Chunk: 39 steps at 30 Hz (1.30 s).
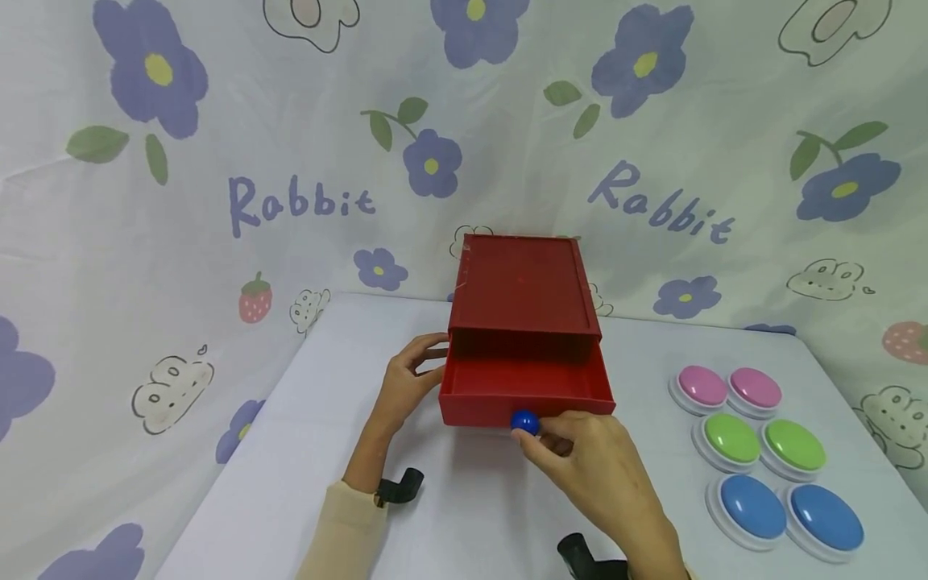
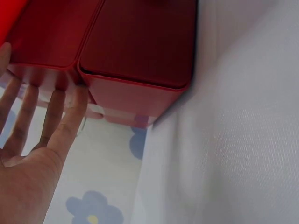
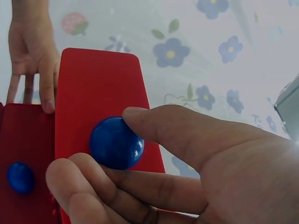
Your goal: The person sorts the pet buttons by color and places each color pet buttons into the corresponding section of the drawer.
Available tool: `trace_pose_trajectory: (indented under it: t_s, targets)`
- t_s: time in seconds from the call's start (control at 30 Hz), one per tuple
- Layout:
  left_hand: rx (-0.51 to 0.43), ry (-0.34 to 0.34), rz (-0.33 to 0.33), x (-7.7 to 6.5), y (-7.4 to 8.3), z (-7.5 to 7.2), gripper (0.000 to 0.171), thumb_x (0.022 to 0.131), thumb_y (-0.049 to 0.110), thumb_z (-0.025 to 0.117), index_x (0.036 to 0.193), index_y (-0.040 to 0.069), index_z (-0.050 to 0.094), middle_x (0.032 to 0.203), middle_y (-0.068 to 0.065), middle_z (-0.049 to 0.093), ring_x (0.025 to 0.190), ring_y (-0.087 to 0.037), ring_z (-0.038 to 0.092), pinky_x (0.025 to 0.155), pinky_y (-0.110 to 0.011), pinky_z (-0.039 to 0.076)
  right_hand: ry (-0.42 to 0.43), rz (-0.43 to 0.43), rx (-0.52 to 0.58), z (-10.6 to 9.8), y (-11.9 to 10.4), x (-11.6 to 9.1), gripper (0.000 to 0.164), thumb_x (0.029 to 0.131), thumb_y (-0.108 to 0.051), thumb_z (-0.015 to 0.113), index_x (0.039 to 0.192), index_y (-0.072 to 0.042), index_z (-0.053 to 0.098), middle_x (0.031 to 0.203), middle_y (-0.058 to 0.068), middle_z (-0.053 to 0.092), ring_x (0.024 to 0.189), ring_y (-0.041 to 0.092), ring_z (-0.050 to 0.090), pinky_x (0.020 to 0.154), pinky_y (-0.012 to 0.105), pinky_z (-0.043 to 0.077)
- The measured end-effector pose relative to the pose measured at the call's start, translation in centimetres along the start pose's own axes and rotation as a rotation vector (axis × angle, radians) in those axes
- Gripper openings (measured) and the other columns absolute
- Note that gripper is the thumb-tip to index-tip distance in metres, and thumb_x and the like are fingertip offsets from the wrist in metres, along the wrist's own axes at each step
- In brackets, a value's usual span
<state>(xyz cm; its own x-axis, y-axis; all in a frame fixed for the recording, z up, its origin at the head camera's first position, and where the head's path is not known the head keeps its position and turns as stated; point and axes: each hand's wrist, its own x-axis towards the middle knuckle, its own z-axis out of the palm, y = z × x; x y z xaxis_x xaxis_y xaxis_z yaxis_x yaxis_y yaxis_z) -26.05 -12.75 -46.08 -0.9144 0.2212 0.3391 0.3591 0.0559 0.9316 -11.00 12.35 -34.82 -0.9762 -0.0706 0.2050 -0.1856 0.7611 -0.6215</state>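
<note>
A red drawer box [image 1: 525,282] stands on the white table, one drawer [image 1: 471,409] pulled out toward me. My right hand [image 1: 598,463] pinches the round blue knob [image 1: 525,422] on that drawer's front between thumb and fingers. The right wrist view gives this knob [image 3: 112,147] up close, with a darker red front bearing another blue knob [image 3: 20,178] beside it. At the box's left side is my left hand [image 1: 406,383], its fingers stretched out. In the left wrist view those fingertips [image 2: 80,95] lie right against the red side wall.
To the right on the table [image 1: 290,451] sit several round push buttons in pairs: pink [image 1: 702,385], green [image 1: 732,439] and blue [image 1: 754,507]. A flower-printed curtain [image 1: 507,145] hangs close behind the box.
</note>
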Motion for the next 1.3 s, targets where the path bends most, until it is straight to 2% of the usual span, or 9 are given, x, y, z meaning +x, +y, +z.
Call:
trace_pose_trajectory:
  t_s: [0.13,0.2,0.23,0.4,0.6,0.83,1.0,1.13,1.3]
  targets:
    - [0.011,0.002,-0.035,0.2,-0.1,0.0,0.046,0.094,0.006,0.07,0.138,0.013,0.059,0.138,-0.004,0.056,0.121,-0.028,0.059,0.093,-0.035,0.055,-0.013,-0.006,0.001,-0.1,0.0,-0.1,0.013,0.083,-0.029,0.083,0.074,-0.024,0.075,0.067,-0.017,0.061,0.065,0.004,0.057,0.064,0.022,0.056]
    - [0.027,0.007,-0.041,0.2,-0.2,0.0,0.044,0.094,0.01,0.07,0.137,0.016,0.061,0.136,0.0,0.057,0.119,-0.025,0.06,0.092,-0.032,0.056,-0.019,-0.013,0.0,0.0,-0.1,-0.2,0.017,0.083,-0.029,0.084,0.07,-0.026,0.072,0.065,-0.018,0.059,0.064,0.004,0.055,0.063,0.021,0.055]
    - [0.033,0.008,-0.051,0.1,0.3,0.1,0.044,0.094,0.01,0.07,0.137,0.016,0.061,0.136,-0.001,0.057,0.119,-0.025,0.06,0.092,-0.033,0.056,-0.022,-0.017,-0.003,0.0,-0.1,-0.3,0.02,0.083,-0.028,0.084,0.068,-0.026,0.071,0.064,-0.019,0.057,0.064,0.004,0.055,0.062,0.021,0.054]
    - [0.05,0.014,-0.047,0.1,0.6,0.0,0.042,0.094,0.011,0.071,0.134,0.017,0.062,0.134,0.0,0.059,0.118,-0.024,0.061,0.091,-0.033,0.056,-0.039,-0.041,-0.023,-0.1,-0.3,-0.4,0.023,0.084,-0.027,0.083,0.066,-0.028,0.068,0.062,-0.021,0.055,0.063,0.003,0.054,0.061,0.019,0.051]
    - [0.043,0.002,-0.048,0.5,0.1,-0.2,0.045,0.094,0.006,0.069,0.138,0.009,0.059,0.138,-0.006,0.057,0.121,-0.029,0.059,0.092,-0.034,0.056,-0.03,-0.057,-0.046,-0.3,-0.5,-0.4,0.025,0.083,-0.027,0.083,0.064,-0.029,0.067,0.062,-0.022,0.055,0.063,0.003,0.054,0.061,0.018,0.051]
    - [0.031,-0.002,-0.032,0.1,0.0,-0.1,0.045,0.094,0.014,0.071,0.137,0.017,0.06,0.137,-0.001,0.057,0.12,-0.026,0.06,0.091,-0.033,0.056,-0.079,-0.032,-0.068,-0.4,-0.7,-0.8,0.026,0.084,-0.031,0.082,0.064,-0.029,0.066,0.062,-0.022,0.057,0.062,0.003,0.054,0.061,0.018,0.052]
    - [0.023,0.0,-0.02,0.0,0.0,-0.2,0.043,0.093,0.019,0.073,0.135,0.02,0.062,0.134,0.001,0.058,0.118,-0.025,0.06,0.09,-0.034,0.057,-0.105,-0.018,-0.077,-0.4,-0.8,-0.9,0.021,0.083,-0.031,0.082,0.067,-0.028,0.069,0.064,-0.021,0.058,0.064,0.003,0.056,0.065,0.025,0.058]
    - [0.028,-0.001,-0.026,0.0,0.0,-0.2,0.044,0.093,0.018,0.073,0.136,0.019,0.061,0.135,0.001,0.058,0.119,-0.025,0.06,0.09,-0.033,0.056,-0.121,-0.002,-0.08,-0.5,-1.0,-1.0,0.021,0.081,-0.03,0.084,0.067,-0.028,0.068,0.065,-0.019,0.057,0.065,0.005,0.056,0.067,0.031,0.061]
    - [0.029,0.002,-0.032,0.1,0.0,-0.1,0.047,0.094,0.013,0.071,0.139,0.016,0.059,0.138,-0.001,0.056,0.121,-0.026,0.059,0.091,-0.034,0.056,-0.129,-0.006,-0.09,-0.6,-1.1,-1.2,0.018,0.08,-0.031,0.084,0.069,-0.027,0.07,0.066,-0.019,0.057,0.065,0.004,0.055,0.066,0.03,0.061]
